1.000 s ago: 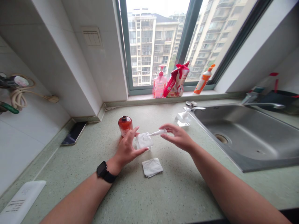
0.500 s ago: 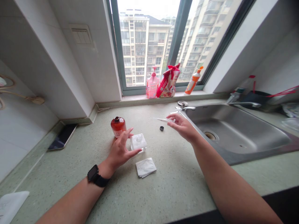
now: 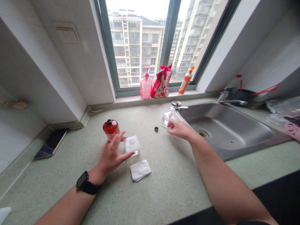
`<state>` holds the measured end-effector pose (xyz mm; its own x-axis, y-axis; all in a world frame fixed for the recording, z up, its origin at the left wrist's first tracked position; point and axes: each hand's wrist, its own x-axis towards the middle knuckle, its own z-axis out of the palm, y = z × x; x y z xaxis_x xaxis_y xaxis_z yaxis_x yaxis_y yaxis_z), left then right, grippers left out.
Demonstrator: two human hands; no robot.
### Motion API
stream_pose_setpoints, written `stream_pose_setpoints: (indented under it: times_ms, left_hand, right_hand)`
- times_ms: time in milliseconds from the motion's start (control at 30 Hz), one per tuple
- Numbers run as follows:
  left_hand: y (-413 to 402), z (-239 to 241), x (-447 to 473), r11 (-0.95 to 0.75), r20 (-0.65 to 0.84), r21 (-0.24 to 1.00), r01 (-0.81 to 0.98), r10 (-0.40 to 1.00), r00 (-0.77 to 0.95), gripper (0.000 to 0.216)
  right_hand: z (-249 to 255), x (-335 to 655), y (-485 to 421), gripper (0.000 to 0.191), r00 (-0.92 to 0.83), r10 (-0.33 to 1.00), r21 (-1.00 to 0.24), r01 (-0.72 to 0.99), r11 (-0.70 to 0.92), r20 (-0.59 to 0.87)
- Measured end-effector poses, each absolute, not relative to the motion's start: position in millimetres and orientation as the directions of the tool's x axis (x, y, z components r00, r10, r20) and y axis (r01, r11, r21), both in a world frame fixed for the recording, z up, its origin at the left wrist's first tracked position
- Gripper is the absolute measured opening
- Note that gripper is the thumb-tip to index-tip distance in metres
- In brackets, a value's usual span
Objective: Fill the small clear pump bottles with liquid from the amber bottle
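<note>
My left hand (image 3: 113, 154) is spread around the near left side of a clear square container (image 3: 132, 146) with a round opening on top. Its thumb lies along the container's front and the fingers by its back left; a firm grip does not show. Close behind those fingers stands an uncapped amber bottle (image 3: 111, 128). My right hand (image 3: 179, 128) has its fingers pinched on a slender whitish tube (image 3: 164, 126), low over the counter. Just behind it is a clear box-shaped container (image 3: 167, 116) with a white top, partly hidden. A small black cap (image 3: 156, 128) lies left of that hand.
A folded white tissue (image 3: 140, 170) lies in front of the square container. The steel sink (image 3: 225, 125) is at the right, its tap behind. A phone (image 3: 51, 143) lies at the left. On the sill stand a pink pump bottle (image 3: 146, 86), a red bag and an orange bottle.
My right hand has lowered with the tube and turned its fingers downward, in front of the clear container. The left hand keeps its place at the square container. The view has shifted right.
</note>
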<state>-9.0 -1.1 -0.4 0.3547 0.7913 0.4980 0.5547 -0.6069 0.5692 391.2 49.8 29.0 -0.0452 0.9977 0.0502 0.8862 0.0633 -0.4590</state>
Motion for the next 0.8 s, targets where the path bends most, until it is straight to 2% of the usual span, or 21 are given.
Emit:
stream_pose_setpoints:
  times_ms: [300,600,733,800]
  left_hand:
    - [-0.6,-1.5,-9.4,-0.599,0.482,0.582,0.55,0.799,0.36,0.087]
    - [0.0,-1.8,-9.7,-0.62,0.499,0.551,0.559,0.781,0.375,0.088]
    - [1.1,-1.8,-9.7,-0.621,0.488,0.556,0.553,0.782,0.387,0.085]
    - [1.1,-1.5,-9.7,-0.619,0.48,0.56,0.552,0.784,0.393,0.083]
  right_hand:
    - [14.2,393.0,56.9,0.033,-0.072,0.995,-0.415,0.905,0.094,0.068]
    - [5.3,398.1,59.4,0.035,-0.104,0.989,-0.455,0.879,0.142,0.108]
    - [9.4,397.0,57.7,0.036,-0.121,0.988,-0.428,0.891,0.152,0.098]
    - [14.2,394.2,55.7,0.033,-0.132,0.982,-0.411,0.894,0.178,0.138]
